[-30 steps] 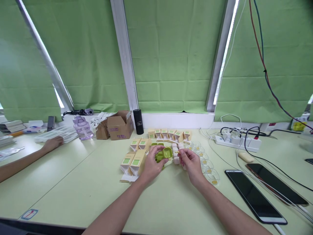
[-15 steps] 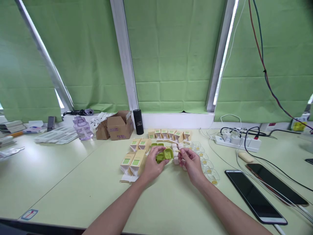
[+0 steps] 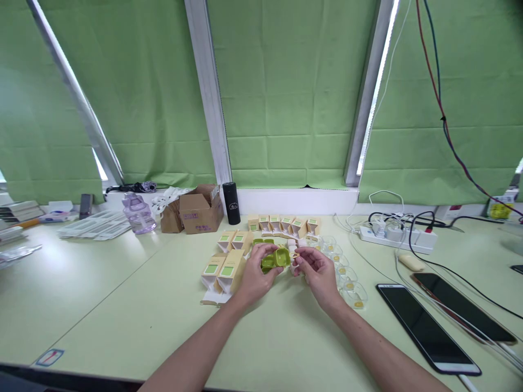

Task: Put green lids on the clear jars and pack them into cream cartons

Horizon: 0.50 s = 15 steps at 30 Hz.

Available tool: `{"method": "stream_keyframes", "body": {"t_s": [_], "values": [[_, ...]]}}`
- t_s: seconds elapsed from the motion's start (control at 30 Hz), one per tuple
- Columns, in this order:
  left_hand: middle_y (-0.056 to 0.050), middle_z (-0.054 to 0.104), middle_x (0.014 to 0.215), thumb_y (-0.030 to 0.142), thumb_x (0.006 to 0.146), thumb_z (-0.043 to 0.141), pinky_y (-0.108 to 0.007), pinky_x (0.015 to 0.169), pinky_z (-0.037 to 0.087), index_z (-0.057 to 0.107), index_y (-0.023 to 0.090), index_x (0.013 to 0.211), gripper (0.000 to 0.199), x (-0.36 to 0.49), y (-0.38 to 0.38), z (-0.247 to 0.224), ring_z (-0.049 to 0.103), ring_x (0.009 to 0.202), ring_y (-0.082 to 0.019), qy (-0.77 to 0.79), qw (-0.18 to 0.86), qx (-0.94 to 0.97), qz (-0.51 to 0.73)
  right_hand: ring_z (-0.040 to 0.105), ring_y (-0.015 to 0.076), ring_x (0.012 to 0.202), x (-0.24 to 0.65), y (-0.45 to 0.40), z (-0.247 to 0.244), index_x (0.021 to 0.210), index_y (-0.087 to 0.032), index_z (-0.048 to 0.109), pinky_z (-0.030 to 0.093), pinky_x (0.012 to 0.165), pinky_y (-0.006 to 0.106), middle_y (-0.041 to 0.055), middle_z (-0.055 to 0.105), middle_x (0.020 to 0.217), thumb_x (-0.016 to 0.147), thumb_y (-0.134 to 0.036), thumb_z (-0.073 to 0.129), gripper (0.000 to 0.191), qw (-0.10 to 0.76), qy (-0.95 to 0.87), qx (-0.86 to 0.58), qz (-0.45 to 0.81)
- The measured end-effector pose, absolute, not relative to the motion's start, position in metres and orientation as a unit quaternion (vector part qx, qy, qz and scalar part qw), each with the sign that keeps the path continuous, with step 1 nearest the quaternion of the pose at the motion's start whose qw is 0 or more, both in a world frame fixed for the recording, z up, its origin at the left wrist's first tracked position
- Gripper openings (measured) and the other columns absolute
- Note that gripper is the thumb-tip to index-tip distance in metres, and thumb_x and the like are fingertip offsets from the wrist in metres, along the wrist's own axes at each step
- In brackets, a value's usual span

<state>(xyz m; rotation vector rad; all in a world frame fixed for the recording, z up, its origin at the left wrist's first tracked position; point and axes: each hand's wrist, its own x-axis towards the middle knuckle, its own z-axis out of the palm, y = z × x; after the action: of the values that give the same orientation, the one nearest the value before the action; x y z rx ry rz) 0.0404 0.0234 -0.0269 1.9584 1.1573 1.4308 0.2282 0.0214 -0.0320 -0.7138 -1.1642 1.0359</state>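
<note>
My left hand (image 3: 260, 272) is closed around a small olive-green plastic case (image 3: 281, 257), whose square hollow faces me. Close to its right side, my right hand (image 3: 316, 272) pinches a tiny pale piece (image 3: 296, 255), too small to name. Small white pieces (image 3: 291, 245) stand in a row behind and between the hands, partly covered by my right fingers. Beyond my left hand are more green pieces (image 3: 263, 240). Several clear plastic cups (image 3: 354, 296) with yellow spots run in a line right of my right hand.
Beige cartons with green labels (image 3: 229, 270) stand left of my left hand, and more cartons (image 3: 286, 224) line the back. Behind them are a cardboard box (image 3: 200, 211), a black cylinder (image 3: 231, 203) and a purple bottle (image 3: 139, 213). Right lie phones (image 3: 427, 326), cables and a power strip (image 3: 398, 238).
My right hand has moved slightly left, bringing the tiny piece nearer the green case, and its pinch has turned a little. The left hand stays nearly still.
</note>
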Motion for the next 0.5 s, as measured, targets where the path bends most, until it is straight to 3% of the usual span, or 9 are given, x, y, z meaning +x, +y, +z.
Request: {"method": "stream_keyframes", "body": {"t_s": [0.23,0.33,0.5], "values": [[-0.008,0.06,0.126,0.008,0.079,0.077,-0.045,0.106,0.056,0.067,0.026,0.119,0.045,0.0423,0.0211,-0.0253,0.063,0.12,-0.025,0.394,0.223,0.725,0.518,0.061,0.0163,0.064,0.2285,0.0161,-0.0344,0.098,-0.023,0.075,0.054,0.059,0.031,0.0019,0.07,0.082,0.087,-0.039,0.077,0.019,0.64,-0.569,-0.352,0.377],[-0.008,0.058,0.126,0.007,0.08,0.076,-0.045,0.107,0.055,0.067,0.026,0.119,0.044,0.0425,0.0202,-0.0251,0.062,0.12,-0.025,0.386,0.231,0.728,0.517,0.066,0.0204,0.078,0.2314,0.0151,-0.0352,0.106,-0.025,0.078,0.057,0.069,0.034,0.0052,0.072,0.091,0.094,-0.033,0.07,0.017,0.622,-0.639,-0.354,0.281],[-0.01,0.057,0.128,0.008,0.082,0.076,-0.046,0.106,0.055,0.069,0.025,0.119,0.042,0.0428,0.0183,-0.0252,0.058,0.126,-0.028,0.365,0.223,0.747,0.509,0.066,0.0219,0.084,0.235,0.0174,-0.0395,0.107,-0.025,0.076,0.054,0.069,0.034,0.0075,0.072,0.096,0.1,-0.023,0.061,0.017,0.611,-0.712,-0.331,0.102]]}}
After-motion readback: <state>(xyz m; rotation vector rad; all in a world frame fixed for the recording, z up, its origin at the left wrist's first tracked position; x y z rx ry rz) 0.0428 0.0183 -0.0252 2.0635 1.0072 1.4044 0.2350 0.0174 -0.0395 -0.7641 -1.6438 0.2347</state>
